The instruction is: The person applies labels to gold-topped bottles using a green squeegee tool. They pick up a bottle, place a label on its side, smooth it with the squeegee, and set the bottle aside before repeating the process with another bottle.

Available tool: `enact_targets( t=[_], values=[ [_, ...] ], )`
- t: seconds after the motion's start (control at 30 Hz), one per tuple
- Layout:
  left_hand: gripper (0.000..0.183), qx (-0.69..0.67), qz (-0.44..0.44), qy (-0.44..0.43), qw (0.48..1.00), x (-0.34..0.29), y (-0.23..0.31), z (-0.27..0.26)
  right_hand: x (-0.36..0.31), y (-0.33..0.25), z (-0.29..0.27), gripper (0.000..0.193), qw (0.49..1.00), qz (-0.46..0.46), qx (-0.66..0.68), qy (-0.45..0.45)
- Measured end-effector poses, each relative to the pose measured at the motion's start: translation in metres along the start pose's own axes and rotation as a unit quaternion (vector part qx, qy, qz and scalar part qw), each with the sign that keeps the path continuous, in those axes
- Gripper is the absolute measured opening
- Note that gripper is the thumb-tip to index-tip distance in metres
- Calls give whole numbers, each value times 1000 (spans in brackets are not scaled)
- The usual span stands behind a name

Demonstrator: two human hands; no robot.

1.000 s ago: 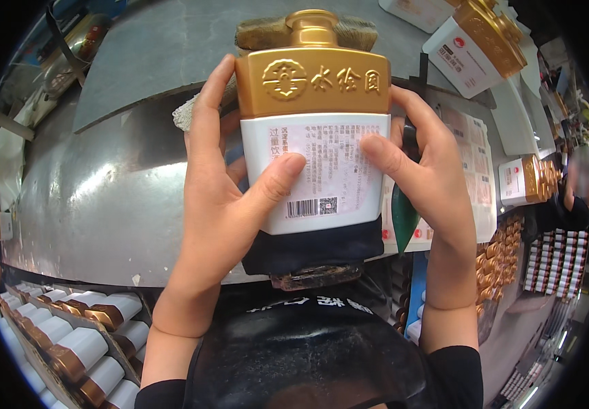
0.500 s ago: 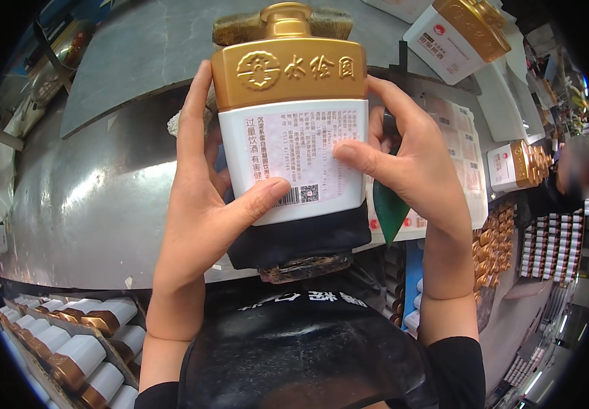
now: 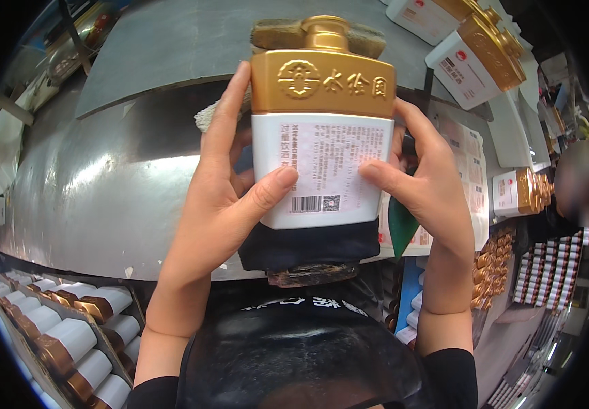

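A flat-sided bottle [image 3: 323, 82] with a gold shoulder and neck and a white body leans before me, neck away. A printed label [image 3: 332, 160] with a barcode covers its facing side. My left hand [image 3: 223, 184] grips the left edge, thumb on the label. On the right edge my right hand [image 3: 430, 177] is wrapped round the bottle, its thumb also pressing the label. Below that hand hangs a green pointed piece [image 3: 401, 228]; whether its hidden fingers hold it I cannot tell. Under the bottle's base is a black padded support [image 3: 308, 245].
A wooden block [image 3: 369, 42] lies behind the bottle's neck on the metal table [image 3: 97, 204]. Label sheets [image 3: 470, 160] lie at the right, near more bottles [image 3: 468, 71]. Crated bottles [image 3: 69, 341] stand at lower left. Another person [image 3: 584, 184] is at far right.
The bottle and both hands sit farther right and slightly lower in view; the surroundings have shifted rightward too. My left thumb has slid up the label, uncovering the barcode.
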State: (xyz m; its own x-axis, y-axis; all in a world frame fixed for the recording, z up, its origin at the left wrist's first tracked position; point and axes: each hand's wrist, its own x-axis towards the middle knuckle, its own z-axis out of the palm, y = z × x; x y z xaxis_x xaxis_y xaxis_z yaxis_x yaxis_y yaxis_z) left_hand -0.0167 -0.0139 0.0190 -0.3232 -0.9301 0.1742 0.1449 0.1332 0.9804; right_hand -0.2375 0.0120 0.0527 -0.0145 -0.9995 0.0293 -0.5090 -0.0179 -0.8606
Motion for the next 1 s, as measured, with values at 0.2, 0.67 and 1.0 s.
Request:
enact_targets(
  t=[0.2,0.67,1.0],
  values=[
    [96,-7,-6,-1,1000,-3,-3,-1,1,-2,5,68,1000,-11,11,10],
    [111,48,46,-34,997,-12,-20,-5,-19,-26,-20,37,988,-146,-13,41],
    [54,-66,28,19,997,-27,-22,-30,-11,-36,25,26,799,-520,-302,-22]
  ],
)
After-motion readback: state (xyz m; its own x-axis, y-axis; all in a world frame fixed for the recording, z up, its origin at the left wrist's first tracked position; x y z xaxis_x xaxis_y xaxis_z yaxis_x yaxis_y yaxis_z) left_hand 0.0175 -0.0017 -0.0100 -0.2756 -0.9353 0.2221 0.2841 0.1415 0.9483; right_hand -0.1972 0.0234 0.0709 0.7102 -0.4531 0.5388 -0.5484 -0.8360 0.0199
